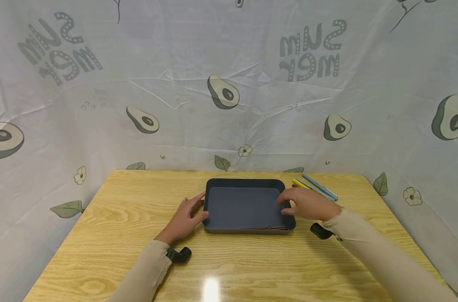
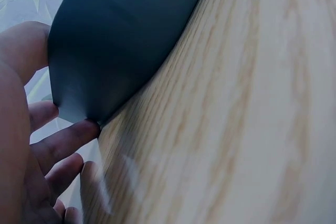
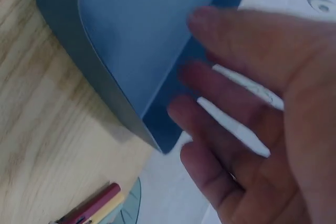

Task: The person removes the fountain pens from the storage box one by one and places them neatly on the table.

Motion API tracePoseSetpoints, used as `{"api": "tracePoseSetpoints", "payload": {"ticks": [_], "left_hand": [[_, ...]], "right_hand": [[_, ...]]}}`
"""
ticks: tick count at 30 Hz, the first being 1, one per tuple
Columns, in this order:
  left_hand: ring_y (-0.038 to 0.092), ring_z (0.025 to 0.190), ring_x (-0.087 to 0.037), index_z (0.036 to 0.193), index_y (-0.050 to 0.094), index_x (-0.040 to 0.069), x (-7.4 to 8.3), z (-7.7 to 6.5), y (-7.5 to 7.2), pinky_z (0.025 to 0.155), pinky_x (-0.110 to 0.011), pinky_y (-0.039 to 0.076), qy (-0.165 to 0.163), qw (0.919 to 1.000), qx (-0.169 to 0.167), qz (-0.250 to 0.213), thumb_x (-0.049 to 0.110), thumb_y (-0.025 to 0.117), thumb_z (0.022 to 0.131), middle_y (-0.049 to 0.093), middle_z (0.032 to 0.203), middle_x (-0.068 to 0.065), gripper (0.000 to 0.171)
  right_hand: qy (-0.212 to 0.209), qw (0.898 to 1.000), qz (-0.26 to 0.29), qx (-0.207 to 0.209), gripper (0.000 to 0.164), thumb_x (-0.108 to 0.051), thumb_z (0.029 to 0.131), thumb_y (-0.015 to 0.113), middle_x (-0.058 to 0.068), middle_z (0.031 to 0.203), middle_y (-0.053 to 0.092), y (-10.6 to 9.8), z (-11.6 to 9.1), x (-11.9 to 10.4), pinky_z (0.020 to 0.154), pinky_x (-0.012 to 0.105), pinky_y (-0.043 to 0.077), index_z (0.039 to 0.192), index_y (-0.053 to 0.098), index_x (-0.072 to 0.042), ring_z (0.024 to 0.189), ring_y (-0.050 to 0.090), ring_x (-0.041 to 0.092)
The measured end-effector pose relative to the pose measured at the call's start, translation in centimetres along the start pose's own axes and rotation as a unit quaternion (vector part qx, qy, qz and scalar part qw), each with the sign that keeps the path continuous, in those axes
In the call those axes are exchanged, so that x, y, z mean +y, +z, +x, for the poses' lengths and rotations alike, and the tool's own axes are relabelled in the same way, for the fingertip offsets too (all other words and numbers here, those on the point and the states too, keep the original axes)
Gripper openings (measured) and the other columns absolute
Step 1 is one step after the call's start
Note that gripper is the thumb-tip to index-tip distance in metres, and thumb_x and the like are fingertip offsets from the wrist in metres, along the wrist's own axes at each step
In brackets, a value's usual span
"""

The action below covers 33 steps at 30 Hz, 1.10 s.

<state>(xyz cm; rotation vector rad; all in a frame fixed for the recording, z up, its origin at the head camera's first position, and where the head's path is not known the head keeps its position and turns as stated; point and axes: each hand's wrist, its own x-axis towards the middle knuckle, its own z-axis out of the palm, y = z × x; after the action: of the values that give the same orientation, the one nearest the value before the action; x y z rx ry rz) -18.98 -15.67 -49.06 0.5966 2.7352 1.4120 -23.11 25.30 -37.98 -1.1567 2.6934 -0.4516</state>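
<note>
A dark grey rectangular tray [image 1: 244,205] lies on the wooden table. My left hand [image 1: 183,219] holds its left side, the thumb at the rim and fingers against the outside wall; in the left wrist view, fingertips [image 2: 90,128] touch the tray wall [image 2: 126,30] low down. Above the tray's right end, my right hand [image 1: 306,203] hovers with loosely bent, parted fingers and nothing between them. Slender reddish items [image 1: 275,228] lie along the tray's near inside wall, too small to identify. Partly hidden behind the right hand are several pens, including a blue pen [image 1: 319,187] and a yellow pen [image 1: 299,183].
The wooden table [image 1: 138,197] extends on both sides of the tray and toward me. A pale printed cloth [image 1: 176,117] hangs behind the table's far edge and down both sides. In the right wrist view, a dark red pen [image 3: 94,203] lies beside the tray.
</note>
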Motion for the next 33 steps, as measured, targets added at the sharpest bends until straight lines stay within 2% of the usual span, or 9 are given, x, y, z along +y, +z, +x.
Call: {"api": "tracePoseSetpoints", "payload": {"ticks": [2,6,10,14,19,26,33], "left_hand": [[0.047,0.144,-0.031,0.163,0.033,0.013,-0.1,-0.1,0.1,0.127,-0.057,0.000,0.002,1.0000,0.000,0.002,0.037,0.064,0.104,0.058,0.148,-0.012,0.071],[0.047,0.144,-0.032,0.163,0.033,0.012,-0.1,-0.2,0.1,0.127,-0.057,0.000,0.000,1.0000,0.000,-0.004,0.037,0.064,0.104,0.058,0.149,-0.013,0.072],[0.047,0.144,-0.032,0.164,0.033,0.013,-0.1,-0.3,0.1,0.127,-0.056,0.001,-0.007,1.0000,0.001,-0.003,0.038,0.064,0.104,0.057,0.149,-0.012,0.072],[0.044,0.146,-0.030,0.164,0.032,0.016,-0.1,-0.3,0.0,0.128,-0.053,0.002,-0.013,0.9999,-0.001,0.002,0.038,0.064,0.104,0.057,0.150,-0.011,0.072],[0.042,0.148,-0.029,0.164,0.032,0.017,0.0,-0.2,-0.1,0.128,-0.052,0.003,-0.013,0.9999,0.002,0.006,0.038,0.064,0.104,0.057,0.150,-0.011,0.071],[0.045,0.146,-0.029,0.164,0.033,0.015,0.2,-0.1,-0.1,0.128,-0.053,0.002,-0.012,0.9999,-0.002,-0.002,0.038,0.064,0.104,0.057,0.150,-0.012,0.071],[0.045,0.146,-0.029,0.164,0.032,0.015,0.0,0.0,-0.2,0.128,-0.053,0.003,-0.009,1.0000,0.000,0.002,0.038,0.064,0.104,0.056,0.150,-0.011,0.071]], "right_hand": [[-0.018,1.000,-0.012,-0.022,0.021,-0.016,0.091,0.081,-0.001,0.107,0.075,0.5,0.3,-0.2,0.085,0.040,0.058,0.112,0.077,-0.012,0.099,0.071,0.020],[-0.039,0.997,0.009,-0.063,0.019,-0.015,0.091,0.081,-0.002,0.106,0.075,1.2,0.8,-0.7,0.083,0.037,0.059,0.110,0.078,-0.014,0.096,0.070,0.014],[-0.033,0.992,0.060,-0.110,0.013,-0.013,0.093,0.078,-0.005,0.104,0.074,1.7,1.1,-0.9,0.078,0.030,0.058,0.106,0.078,-0.015,0.092,0.068,0.008],[-0.034,0.987,0.084,-0.136,0.012,-0.009,0.094,0.076,-0.007,0.101,0.075,1.9,1.3,-1.0,0.075,0.026,0.057,0.103,0.080,-0.016,0.089,0.067,0.003],[-0.039,0.984,0.088,-0.148,0.016,-0.004,0.094,0.074,-0.009,0.097,0.075,1.9,1.4,-1.2,0.073,0.025,0.057,0.098,0.081,-0.017,0.085,0.067,0.001],[-0.013,0.984,0.077,-0.161,0.016,-0.003,0.094,0.074,-0.013,0.092,0.070,2.0,1.6,-1.3,0.068,0.023,0.053,0.093,0.079,-0.018,0.076,0.060,-0.001],[-0.008,0.986,0.097,-0.139,0.019,-0.002,0.095,0.069,-0.014,0.080,0.064,2.3,1.6,-0.9,0.061,0.024,0.046,0.086,0.075,-0.019,0.065,0.050,0.002]]}}
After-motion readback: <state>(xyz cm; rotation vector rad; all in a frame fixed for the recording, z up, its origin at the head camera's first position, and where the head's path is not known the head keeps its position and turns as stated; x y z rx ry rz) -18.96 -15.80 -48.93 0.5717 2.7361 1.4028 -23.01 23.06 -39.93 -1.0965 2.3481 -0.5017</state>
